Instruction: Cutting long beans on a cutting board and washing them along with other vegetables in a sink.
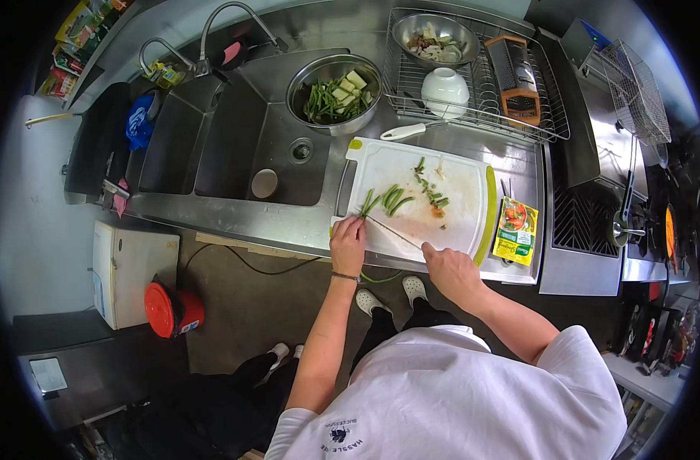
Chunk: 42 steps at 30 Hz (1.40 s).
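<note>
A white cutting board with green ends point(465, 172) lies on the steel counter. At its near left side my left hand point(348, 236) holds down a few green beans point(370, 202). The handle of a knife point(397, 233) is in my right hand point(449, 269); its blade slants left across the board, its tip close to the left fingers. Cut bean pieces point(393, 198) lie right of the held beans, and trimmed ends point(436, 198) are scattered mid-board. Behind the board stands a steel bowl point(354, 125) of beans and pale chunks.
A double sink point(235, 138) adjoins the board's left. Behind are a white-handled utensil point(403, 131) and a dish rack point(476, 126) with a bowl of peelings point(436, 49), a white bowl point(445, 92) and a box grater point(514, 75). A yellow seasoning packet point(515, 232) lies right; another person's legs point(258, 368) show below.
</note>
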{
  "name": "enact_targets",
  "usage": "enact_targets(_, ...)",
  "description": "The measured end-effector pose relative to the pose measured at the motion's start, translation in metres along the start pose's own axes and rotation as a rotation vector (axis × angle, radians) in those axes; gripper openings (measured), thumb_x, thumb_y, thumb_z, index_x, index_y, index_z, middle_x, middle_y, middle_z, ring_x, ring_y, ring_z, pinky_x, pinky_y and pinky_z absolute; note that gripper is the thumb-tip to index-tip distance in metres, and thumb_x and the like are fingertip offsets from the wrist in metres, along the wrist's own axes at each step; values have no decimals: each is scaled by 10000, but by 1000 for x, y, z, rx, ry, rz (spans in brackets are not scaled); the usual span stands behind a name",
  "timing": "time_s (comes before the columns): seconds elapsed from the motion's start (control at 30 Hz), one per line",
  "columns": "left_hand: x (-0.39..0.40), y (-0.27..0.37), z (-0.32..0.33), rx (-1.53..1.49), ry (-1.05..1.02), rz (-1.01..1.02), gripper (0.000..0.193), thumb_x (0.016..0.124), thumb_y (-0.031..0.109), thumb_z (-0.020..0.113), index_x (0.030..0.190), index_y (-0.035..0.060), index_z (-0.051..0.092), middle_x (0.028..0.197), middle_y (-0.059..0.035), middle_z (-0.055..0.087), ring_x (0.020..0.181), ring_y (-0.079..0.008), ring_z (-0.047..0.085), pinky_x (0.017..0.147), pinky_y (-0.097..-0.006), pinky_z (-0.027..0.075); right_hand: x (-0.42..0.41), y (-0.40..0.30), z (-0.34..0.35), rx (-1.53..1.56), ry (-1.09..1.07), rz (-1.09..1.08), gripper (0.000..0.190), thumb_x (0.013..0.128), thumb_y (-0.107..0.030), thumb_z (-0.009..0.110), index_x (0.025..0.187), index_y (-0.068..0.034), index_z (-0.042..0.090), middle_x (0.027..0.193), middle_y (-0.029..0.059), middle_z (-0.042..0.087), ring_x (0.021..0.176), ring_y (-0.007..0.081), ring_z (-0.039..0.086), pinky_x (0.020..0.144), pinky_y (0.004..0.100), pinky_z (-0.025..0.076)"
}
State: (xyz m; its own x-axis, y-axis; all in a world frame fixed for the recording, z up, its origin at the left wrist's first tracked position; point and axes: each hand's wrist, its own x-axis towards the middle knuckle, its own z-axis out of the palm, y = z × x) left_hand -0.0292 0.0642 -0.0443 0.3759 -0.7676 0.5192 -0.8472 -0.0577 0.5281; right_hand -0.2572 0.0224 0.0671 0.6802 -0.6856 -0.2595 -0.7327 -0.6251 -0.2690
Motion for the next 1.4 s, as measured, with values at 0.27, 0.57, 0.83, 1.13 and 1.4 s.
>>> enact_targets(0.27,2,1,-1,28,-12,3,90,790,38,705,868,-6,715,913,-105,689,849,-281,632,755,-376,527,20,-7,17,73,22,30,172,867,-63,509,1034,-30,536,694,176,651,666,350,686,570,444,548)
enact_targets(0.57,4,9,5,27,15,3,98,786,66,732,870,16,721,901,-86,683,847,-267,631,746,-369,523,6,15,11,165,94,88,158,881,-72,488,1017,-16,545,674,196,632,640,376,664,572,474,532)
enact_targets(0.83,14,6,15,-62,11,-73,122,752,81,767,849,22,723,884,-89,684,790,-267,648,715,-361,525,-4,11,2,126,82,82,146,887,-81,487,1003,-22,554,650,185,627,632,363,668,548,467,523)
enact_targets(1.13,17,15,-4,-50,-54,-21,158,761,83,758,902,19,729,915,-95,677,845,-274,637,742,-364,519,3,13,11,88,32,55,208,881,-74,477,1069,-28,553,671,183,640,652,356,678,561,455,536)
enact_targets(1.4,-14,9,-5,-52,40,-93,131,808,48,704,931,5,721,946,-94,678,864,-271,625,789,-370,513,1,10,5,148,37,67,191,882,-78,482,1052,-21,548,667,197,630,656,379,670,573,478,528)
